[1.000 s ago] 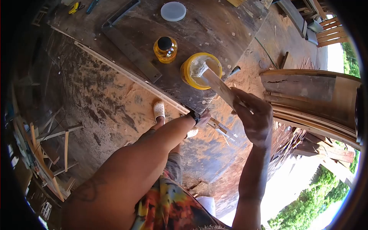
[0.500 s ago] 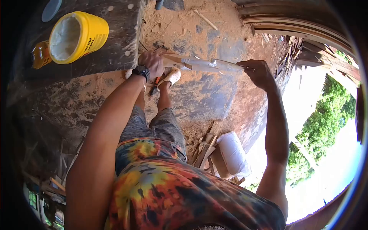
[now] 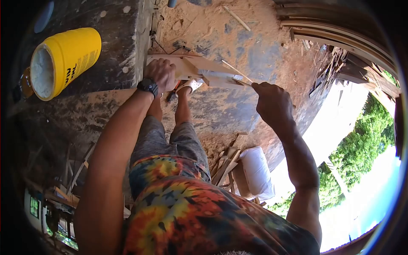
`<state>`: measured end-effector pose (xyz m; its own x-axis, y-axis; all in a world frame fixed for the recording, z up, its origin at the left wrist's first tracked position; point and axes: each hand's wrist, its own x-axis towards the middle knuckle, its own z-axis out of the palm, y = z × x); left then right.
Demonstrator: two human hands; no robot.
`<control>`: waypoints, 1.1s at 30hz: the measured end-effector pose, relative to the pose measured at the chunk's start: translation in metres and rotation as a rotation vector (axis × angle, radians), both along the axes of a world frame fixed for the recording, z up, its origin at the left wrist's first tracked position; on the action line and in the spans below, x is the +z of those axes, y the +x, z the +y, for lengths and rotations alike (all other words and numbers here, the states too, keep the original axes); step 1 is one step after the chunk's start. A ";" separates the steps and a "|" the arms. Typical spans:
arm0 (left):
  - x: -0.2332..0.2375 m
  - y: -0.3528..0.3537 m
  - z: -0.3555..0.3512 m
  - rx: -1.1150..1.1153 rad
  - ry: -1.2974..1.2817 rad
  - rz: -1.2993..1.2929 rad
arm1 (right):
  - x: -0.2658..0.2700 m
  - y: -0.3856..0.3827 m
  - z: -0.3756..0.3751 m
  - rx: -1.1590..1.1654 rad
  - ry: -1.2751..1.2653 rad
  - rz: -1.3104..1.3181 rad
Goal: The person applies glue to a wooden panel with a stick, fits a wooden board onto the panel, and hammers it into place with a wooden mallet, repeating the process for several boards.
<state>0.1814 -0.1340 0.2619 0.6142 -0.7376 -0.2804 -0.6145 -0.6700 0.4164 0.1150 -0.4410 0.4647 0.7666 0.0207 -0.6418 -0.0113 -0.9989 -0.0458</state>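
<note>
My left hand (image 3: 160,75), with a watch on its wrist, is closed over the near end of a pale wooden workpiece (image 3: 182,68), right beside the table's edge. The workpiece reaches out to the right over the floor, with a short crosspiece standing up from it. My right hand (image 3: 274,100) is closed round the end of a thin wooden stick (image 3: 236,71), which slants over the far end of the workpiece. A shiny wet-looking patch shows on the wood near that end.
An open yellow tub (image 3: 80,46) of white paste stands on the dark table (image 3: 114,55), beside a small amber container (image 3: 26,83). Sawdust covers the floor (image 3: 204,25). Wood offcuts (image 3: 227,163) and a white sack (image 3: 257,174) lie to the right, with stacked boards (image 3: 340,36) behind.
My right hand has moved left and down, and the stick now points up and left. More of the workpiece's face shows. The view has shifted, with the tub farther left.
</note>
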 end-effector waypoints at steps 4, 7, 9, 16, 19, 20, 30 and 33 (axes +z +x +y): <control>0.001 0.002 -0.001 -0.002 0.000 0.040 | 0.004 0.006 0.035 0.181 -0.087 -0.028; -0.001 0.002 -0.001 0.002 -0.007 0.047 | 0.004 0.010 0.054 0.188 -0.107 -0.005; -0.003 0.000 0.000 0.006 -0.012 0.048 | 0.003 0.012 0.061 0.211 -0.115 0.016; -0.008 -0.001 0.001 0.005 -0.018 0.030 | 0.024 0.029 0.071 0.064 0.104 -0.045; -0.007 0.000 0.000 -0.022 -0.013 0.044 | 0.041 0.013 0.056 -0.293 0.350 -0.117; -0.006 0.000 0.000 -0.014 0.005 0.039 | 0.042 -0.001 0.047 -0.383 0.422 -0.166; 0.003 0.002 -0.003 -0.020 0.114 0.034 | 0.043 -0.078 0.021 -0.492 0.224 0.253; 0.002 0.000 0.001 -0.005 0.087 -0.004 | 0.035 -0.064 0.029 -0.248 0.005 0.222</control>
